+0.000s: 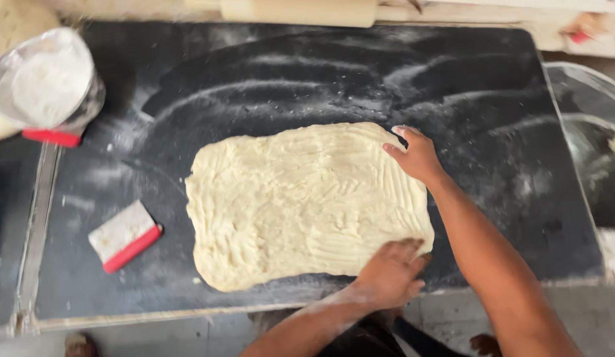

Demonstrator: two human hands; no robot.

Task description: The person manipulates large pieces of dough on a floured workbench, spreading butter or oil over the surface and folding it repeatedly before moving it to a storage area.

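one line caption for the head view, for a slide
Both hands press the right edge of a flattened dough sheet on a floured black board.

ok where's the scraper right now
In the head view the scraper lies on the floured black board, left of the dough and below the flour bowl.

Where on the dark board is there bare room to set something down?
Bare: the floured board between dough sheet and rolling pin; also right of the right hand. Tighter on the left, by the scraper and flour container. Left hand crowds the near edge.
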